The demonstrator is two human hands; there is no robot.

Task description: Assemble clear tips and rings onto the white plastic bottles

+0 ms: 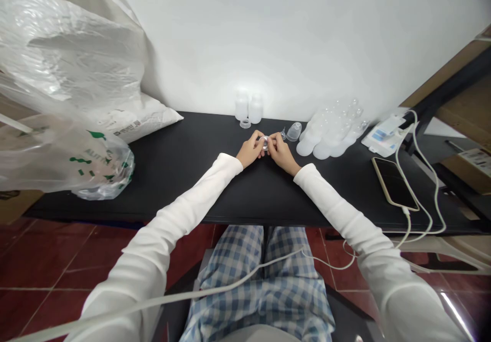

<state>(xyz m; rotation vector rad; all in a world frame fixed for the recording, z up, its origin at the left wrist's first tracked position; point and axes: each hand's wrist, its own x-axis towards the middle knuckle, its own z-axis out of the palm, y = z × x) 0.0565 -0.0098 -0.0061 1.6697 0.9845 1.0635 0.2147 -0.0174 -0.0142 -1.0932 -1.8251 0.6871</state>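
Both my hands meet over the black table, holding one small clear plastic ring (pixel 265 143) between them. My left hand (pixel 251 150) pinches the ring's left side, thumb on top. My right hand (pixel 282 151) grips its right side with thumb and fingers. Just behind the hands another translucent ring (pixel 245 123) lies in front of two upright white plastic bottles (pixel 255 108). To the right of my right hand are a small clear pointed piece (pixel 283 133) and a translucent cone-shaped cap (pixel 294 131). The fingers partly hide the held ring.
A cluster of several translucent bottles (pixel 330 129) lies at the right. Beyond it are a white power strip (pixel 386 133) and a phone (pixel 395 183) on a cable. A plastic bag (pixel 103 160) and a large white sack (pixel 95 60) fill the left. A white cable (pixel 215 293) crosses my lap.
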